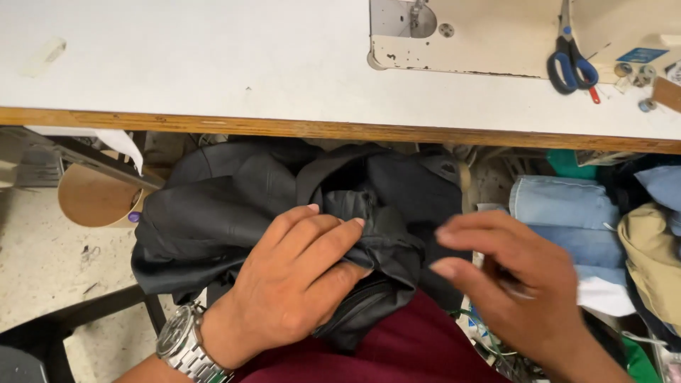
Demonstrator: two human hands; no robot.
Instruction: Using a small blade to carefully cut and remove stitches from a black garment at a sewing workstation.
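Observation:
A bundle of black fabric (227, 206) with a zipper lies on my lap, below the front edge of the sewing table (213, 78). My left hand (298, 284), with a silver wristwatch (183, 344) on its wrist, pinches a fold of this black fabric between thumb and fingers. Just to the right, my right hand (525, 284) hovers over the fabric's right edge, fingers spread and blurred, holding nothing that I can see.
A cream sewing machine base (482, 35) stands on the table at the back, with blue-handled scissors (571, 64) on it. Folded denim (567, 220) and tan cloth (649, 259) are piled at the right. A cardboard tube (92, 198) sits lower left.

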